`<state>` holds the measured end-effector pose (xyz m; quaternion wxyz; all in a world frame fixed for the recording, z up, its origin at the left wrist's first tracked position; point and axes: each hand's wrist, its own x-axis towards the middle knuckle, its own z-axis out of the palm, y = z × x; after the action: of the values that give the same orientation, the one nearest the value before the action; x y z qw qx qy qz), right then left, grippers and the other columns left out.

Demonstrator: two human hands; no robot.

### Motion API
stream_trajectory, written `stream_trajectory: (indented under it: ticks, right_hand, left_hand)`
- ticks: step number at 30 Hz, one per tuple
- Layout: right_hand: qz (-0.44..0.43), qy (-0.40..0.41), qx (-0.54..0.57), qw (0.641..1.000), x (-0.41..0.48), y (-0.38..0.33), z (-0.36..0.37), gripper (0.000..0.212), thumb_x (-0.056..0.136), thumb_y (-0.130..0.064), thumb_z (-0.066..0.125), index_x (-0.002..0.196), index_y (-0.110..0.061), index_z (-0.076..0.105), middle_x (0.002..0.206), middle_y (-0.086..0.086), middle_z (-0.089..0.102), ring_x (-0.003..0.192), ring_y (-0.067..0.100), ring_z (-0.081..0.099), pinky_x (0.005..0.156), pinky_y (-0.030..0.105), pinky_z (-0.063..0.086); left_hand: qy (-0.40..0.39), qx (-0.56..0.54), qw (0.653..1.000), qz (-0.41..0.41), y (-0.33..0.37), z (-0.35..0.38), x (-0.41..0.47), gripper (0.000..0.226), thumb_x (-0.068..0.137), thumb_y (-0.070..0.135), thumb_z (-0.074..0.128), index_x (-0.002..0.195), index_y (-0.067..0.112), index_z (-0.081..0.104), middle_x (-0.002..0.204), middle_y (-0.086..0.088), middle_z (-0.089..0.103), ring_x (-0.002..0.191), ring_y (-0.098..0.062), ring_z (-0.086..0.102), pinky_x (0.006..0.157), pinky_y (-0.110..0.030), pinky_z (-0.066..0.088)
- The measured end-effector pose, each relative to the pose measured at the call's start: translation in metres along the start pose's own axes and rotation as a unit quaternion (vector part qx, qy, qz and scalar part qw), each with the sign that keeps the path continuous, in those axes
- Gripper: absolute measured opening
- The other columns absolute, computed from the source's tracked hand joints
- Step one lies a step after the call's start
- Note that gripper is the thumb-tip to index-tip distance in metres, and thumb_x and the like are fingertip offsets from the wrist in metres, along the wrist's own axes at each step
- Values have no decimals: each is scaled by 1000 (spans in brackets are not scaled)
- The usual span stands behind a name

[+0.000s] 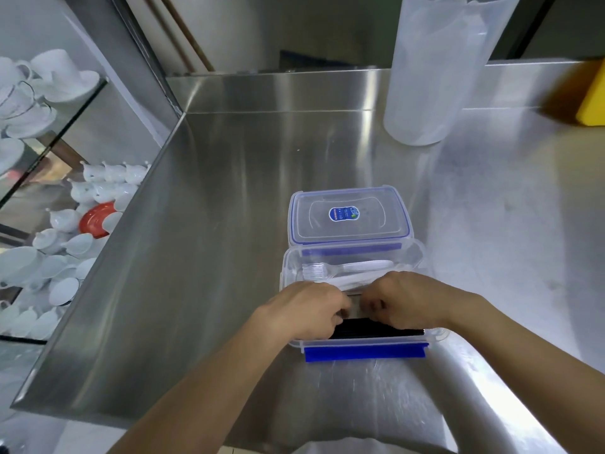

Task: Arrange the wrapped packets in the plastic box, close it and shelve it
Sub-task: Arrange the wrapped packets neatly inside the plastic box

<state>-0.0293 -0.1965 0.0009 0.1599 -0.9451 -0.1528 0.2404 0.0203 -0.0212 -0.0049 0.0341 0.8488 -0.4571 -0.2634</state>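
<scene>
A clear plastic box [417, 257] with blue clips stands open on the steel counter near me. Its lid [348, 217], with a blue sticker, lies flat just behind it. Inside the box I see clear plastic forks [330, 270] at the back and a row of black wrapped packets [376, 329] along the front wall. My left hand [304, 311] and my right hand [406, 298] are both down inside the box, fingertips meeting over the packets in the middle. What the fingers hold is hidden.
A tall translucent plastic jug [435, 70] stands at the back right, with a yellow object [594, 93] at the right edge. On the left, glass shelves [65, 119] hold white cups, saucers and teapots below counter height. The steel counter [229, 224] has a raised back edge.
</scene>
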Motion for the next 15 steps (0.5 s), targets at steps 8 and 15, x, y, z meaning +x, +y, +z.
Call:
stream_trajectory:
  ticks: [8,15]
  right_hand:
    - [24,183,-142,973,7,1,8,29,75,-15,67,103,-6,63,84,16,73,68,38,67,56,36,52]
    - [44,129,-188,973,10,3,8,29,90,-21,45,117,-12,50,112,11,67,96,34,64,72,33,48]
  left_hand:
    - [27,-20,999,-6,-2,4,-2,13,90,25,55,100,25,64,96,4,68,88,-20,59,71,-35,49]
    - [154,-14,988,-22,1,5,-3,20,95,26,44,103,19,61,100,-1,70,89,-23,61,67,-31,42]
